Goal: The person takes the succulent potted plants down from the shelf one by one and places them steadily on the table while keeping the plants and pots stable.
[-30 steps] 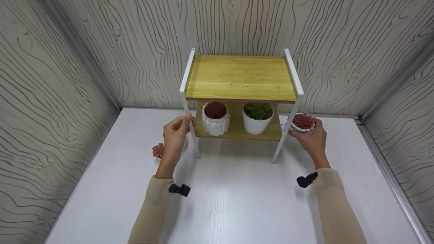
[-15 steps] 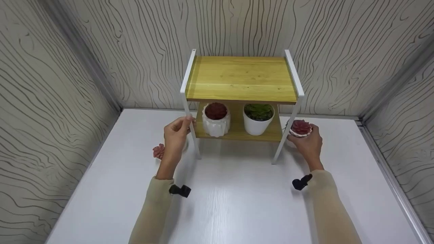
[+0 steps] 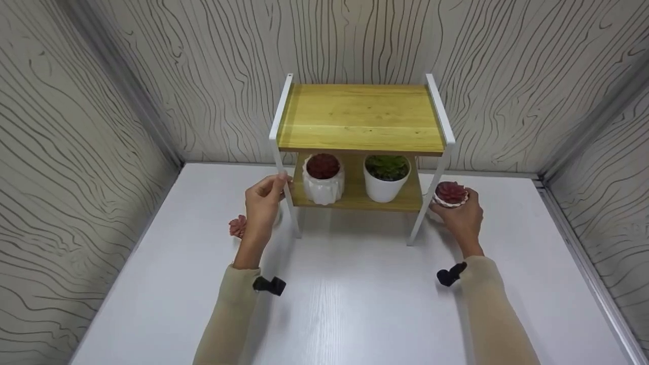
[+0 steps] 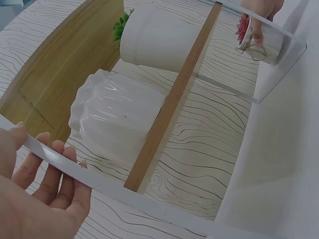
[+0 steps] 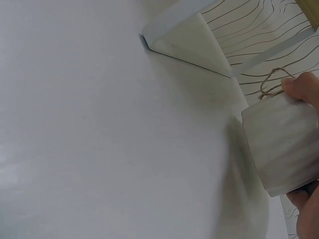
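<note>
White surface (image 3: 324, 314) bears a two-tier rack (image 3: 360, 116); left hand (image 3: 262, 204) grips its left post (image 3: 293, 218), right hand (image 3: 462, 219) is full. Lower shelf (image 3: 354, 190) has plain white pot (image 3: 385, 189) right, wavy white pot (image 3: 323, 191) left. Small pot (image 5: 281, 144) with red plant (image 3: 451, 192), held in right hand, is just outside the right post (image 3: 419, 222); pink plant (image 3: 237, 226), partly hidden, near left hand.
</note>
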`<state>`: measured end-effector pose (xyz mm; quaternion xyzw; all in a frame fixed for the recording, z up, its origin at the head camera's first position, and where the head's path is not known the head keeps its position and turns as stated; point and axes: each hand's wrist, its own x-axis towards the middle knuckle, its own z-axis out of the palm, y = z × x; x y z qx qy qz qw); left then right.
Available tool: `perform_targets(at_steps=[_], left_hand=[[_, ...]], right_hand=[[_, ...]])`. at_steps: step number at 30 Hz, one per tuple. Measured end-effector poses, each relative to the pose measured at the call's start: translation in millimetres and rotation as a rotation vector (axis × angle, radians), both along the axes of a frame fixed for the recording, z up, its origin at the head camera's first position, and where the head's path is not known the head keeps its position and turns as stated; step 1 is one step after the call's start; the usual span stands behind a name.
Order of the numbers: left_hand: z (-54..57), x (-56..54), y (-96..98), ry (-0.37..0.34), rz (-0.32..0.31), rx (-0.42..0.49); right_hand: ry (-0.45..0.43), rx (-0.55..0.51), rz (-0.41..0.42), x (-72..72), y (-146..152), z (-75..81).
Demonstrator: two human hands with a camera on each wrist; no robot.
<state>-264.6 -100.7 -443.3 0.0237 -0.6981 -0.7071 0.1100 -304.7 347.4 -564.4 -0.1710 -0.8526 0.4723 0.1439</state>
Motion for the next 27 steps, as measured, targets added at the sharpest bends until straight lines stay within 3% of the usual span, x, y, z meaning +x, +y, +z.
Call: perform_targets(at_steps=[11,27], left_hand=[[-1.2,-0.5,-0.5,0.005,-0.014,0.016],[-1.2,-0.9,-0.2,-0.012,0.003,-0.009]], right_hand=[[0.023,0.003,0.024,4.3,3.6,-10.0],[-0.032,0.003,0.063,6.4,7.6,-11.4]])
